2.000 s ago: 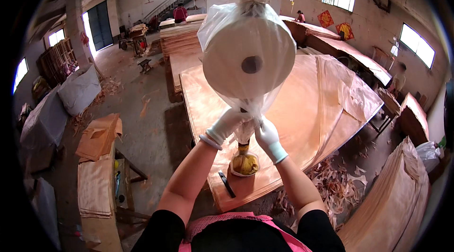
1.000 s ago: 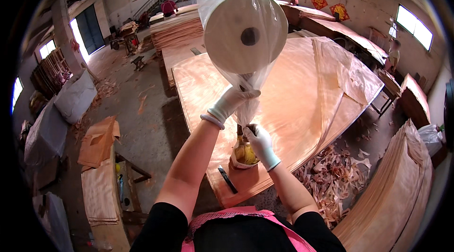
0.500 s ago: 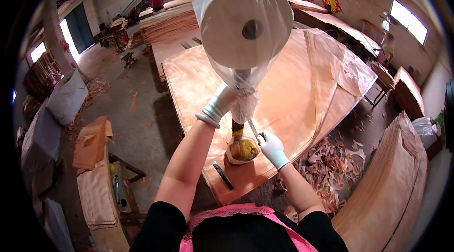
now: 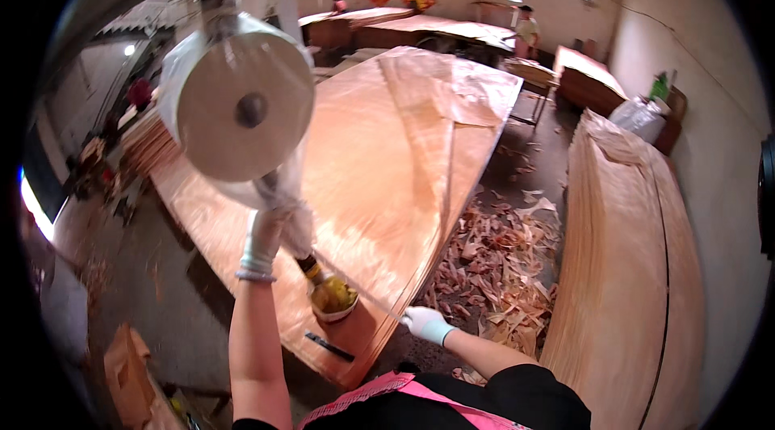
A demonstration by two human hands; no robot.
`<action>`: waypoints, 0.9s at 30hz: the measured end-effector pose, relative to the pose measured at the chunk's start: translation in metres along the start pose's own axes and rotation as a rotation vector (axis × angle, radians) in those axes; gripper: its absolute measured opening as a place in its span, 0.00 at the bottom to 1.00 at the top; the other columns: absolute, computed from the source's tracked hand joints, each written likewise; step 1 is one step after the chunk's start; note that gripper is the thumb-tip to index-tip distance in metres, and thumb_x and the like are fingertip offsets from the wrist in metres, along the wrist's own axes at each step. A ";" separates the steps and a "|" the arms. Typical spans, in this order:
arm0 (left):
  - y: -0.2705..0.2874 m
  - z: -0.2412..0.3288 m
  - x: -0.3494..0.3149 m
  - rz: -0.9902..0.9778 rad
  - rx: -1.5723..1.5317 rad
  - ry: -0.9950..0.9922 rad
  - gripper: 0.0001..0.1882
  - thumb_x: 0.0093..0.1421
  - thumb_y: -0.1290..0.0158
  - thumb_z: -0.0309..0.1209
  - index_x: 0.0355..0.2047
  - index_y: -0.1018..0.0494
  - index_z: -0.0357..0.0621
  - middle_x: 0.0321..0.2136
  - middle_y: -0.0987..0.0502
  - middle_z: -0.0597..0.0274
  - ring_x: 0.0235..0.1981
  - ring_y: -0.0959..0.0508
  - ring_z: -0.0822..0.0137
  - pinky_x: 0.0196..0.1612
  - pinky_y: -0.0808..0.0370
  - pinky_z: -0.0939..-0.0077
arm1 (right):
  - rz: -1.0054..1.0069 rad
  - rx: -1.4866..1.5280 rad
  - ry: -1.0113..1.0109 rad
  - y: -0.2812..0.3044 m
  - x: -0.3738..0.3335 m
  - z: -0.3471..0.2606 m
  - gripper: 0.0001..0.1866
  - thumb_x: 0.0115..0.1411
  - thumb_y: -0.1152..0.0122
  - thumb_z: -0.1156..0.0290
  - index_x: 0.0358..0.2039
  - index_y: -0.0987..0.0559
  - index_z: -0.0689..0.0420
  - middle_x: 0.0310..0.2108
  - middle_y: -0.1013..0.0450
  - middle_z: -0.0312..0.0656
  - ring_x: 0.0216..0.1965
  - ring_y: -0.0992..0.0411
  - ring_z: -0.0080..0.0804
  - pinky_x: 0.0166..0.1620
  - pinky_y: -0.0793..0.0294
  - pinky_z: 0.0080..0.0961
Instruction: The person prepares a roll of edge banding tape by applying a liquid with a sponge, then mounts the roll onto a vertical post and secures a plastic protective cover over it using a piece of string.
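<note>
My left hand, in a white glove, is closed round the plastic-wrapped shaft under a large pale roll of tape, which hangs in a clear plastic bag. A narrow strip of tape runs taut from the shaft's lower end to my right hand. That hand is also gloved, its fingers pinched on the strip's end. Beneath the shaft, a small tub with a wet-looking yellow sponge sits on the stacked wood veneer sheets. A flat black bar lies nearer to me.
Veneer scraps litter the floor right of the stack. Another tall veneer pile stands along the right wall. At the back, a person is beside more stacks. A brown sheet lies at lower left.
The view has swung right, so the roll and stack appear further left. My right hand has drawn away from the shaft, pulling out a longer strip of tape. My left hand keeps its hold.
</note>
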State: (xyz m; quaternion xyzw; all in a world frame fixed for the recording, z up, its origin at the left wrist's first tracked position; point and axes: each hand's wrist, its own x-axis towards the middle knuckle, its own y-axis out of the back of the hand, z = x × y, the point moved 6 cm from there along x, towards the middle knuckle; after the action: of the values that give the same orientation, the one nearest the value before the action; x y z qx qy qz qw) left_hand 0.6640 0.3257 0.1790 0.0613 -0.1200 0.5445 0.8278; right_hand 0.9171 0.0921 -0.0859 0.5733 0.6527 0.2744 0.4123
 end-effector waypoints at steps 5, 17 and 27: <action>-0.011 -0.017 0.014 0.031 -0.198 0.044 0.10 0.59 0.46 0.29 0.40 0.26 0.38 0.35 0.25 0.65 0.38 0.26 0.70 0.45 0.27 0.73 | -0.099 0.060 -0.186 -0.031 -0.030 0.033 0.17 0.63 0.51 0.58 0.41 0.23 0.57 0.41 0.23 0.51 0.45 0.26 0.51 0.46 0.28 0.44; -0.011 -0.018 0.011 0.034 -0.245 0.015 0.08 0.59 0.47 0.25 0.39 0.26 0.38 0.35 0.25 0.65 0.37 0.25 0.69 0.44 0.25 0.73 | -0.098 0.321 -0.144 -0.048 -0.038 0.038 0.18 0.61 0.49 0.60 0.44 0.21 0.58 0.42 0.23 0.52 0.47 0.26 0.50 0.51 0.29 0.41; -0.015 -0.017 0.009 0.042 -0.311 0.035 0.11 0.58 0.45 0.25 0.42 0.28 0.40 0.36 0.26 0.65 0.37 0.25 0.70 0.44 0.25 0.71 | -0.104 0.400 -0.121 -0.064 -0.038 0.041 0.16 0.60 0.45 0.61 0.44 0.21 0.58 0.34 0.21 0.45 0.36 0.23 0.39 0.42 0.26 0.33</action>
State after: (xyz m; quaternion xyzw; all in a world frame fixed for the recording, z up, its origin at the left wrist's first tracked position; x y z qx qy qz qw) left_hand 0.6832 0.3314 0.1653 -0.0796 -0.1895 0.5377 0.8177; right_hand 0.9190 0.0380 -0.1510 0.6248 0.6969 0.0827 0.3423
